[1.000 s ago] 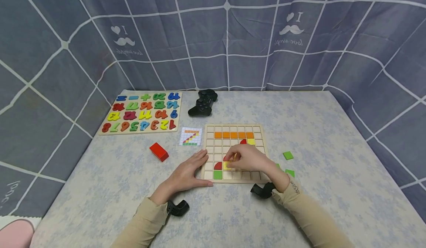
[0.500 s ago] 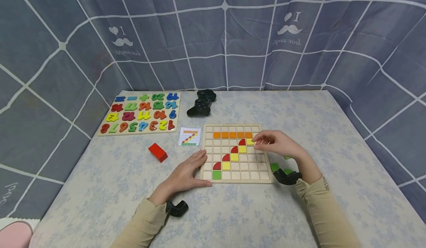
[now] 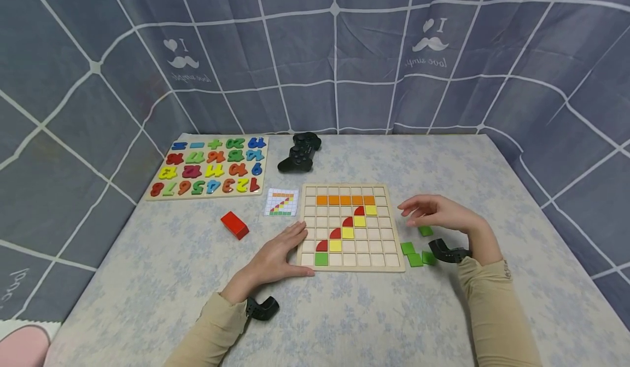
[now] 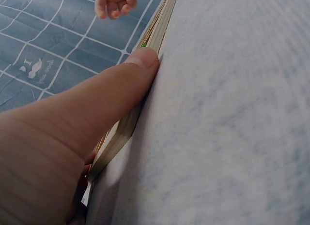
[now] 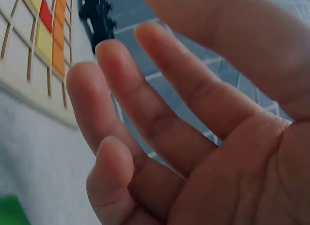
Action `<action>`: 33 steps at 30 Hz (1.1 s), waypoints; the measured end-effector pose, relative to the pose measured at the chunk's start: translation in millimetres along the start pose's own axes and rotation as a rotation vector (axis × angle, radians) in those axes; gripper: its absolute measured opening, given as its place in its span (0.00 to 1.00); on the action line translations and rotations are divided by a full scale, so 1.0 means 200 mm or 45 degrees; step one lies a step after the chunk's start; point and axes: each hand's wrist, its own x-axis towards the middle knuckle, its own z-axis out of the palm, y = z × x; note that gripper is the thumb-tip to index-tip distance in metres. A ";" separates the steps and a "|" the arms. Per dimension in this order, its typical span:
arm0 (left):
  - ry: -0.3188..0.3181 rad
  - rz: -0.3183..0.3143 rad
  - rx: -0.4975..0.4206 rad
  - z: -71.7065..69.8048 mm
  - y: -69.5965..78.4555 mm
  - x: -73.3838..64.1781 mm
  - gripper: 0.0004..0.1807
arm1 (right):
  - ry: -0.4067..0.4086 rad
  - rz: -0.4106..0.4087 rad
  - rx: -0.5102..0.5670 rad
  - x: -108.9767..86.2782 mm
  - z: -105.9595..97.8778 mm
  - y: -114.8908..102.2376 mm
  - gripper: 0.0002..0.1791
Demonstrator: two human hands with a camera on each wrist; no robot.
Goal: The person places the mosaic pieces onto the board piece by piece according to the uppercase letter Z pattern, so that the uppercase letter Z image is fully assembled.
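A wooden grid board lies on the table with colored tiles in its cells. Orange squares form a row near the top; red quarter-round tiles and yellow squares run in a diagonal. One green square sits at the lower left. My left hand rests at the board's lower-left corner, its thumb against the front edge and its fingers along the left side. My right hand hovers right of the board, fingers loosely bent, holding nothing. Several loose green tiles lie below it.
Left of the board lie a small pattern card and a red block. A number puzzle board and a black game controller are farther back. A blue checked curtain stands behind the table.
My right hand has moved from over the yellow tiles, past the upper-right yellow tile, to the right of the board, baring the diagonal and the loose green tiles. My left hand has stayed put.
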 end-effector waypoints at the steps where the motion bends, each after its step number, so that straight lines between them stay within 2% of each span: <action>1: -0.001 0.000 0.002 0.00 0.00 0.00 0.53 | -0.004 0.009 0.016 0.00 -0.01 0.01 0.26; 9: -0.006 -0.006 -0.002 0.00 0.00 0.00 0.53 | 0.028 0.075 0.062 -0.04 -0.04 0.11 0.27; 16: -0.009 -0.007 -0.008 0.00 0.00 0.00 0.54 | 0.016 0.121 0.134 -0.07 -0.06 0.20 0.27; 19: -0.011 -0.010 -0.009 0.00 0.00 0.00 0.54 | 0.016 0.140 0.124 -0.08 -0.06 0.23 0.26; 26: -0.011 -0.009 -0.005 0.00 0.00 0.00 0.53 | 0.033 0.210 0.124 -0.09 -0.07 0.26 0.27; 33: -0.003 -0.005 -0.001 0.00 0.00 0.00 0.53 | 0.037 0.210 0.081 -0.09 -0.07 0.25 0.24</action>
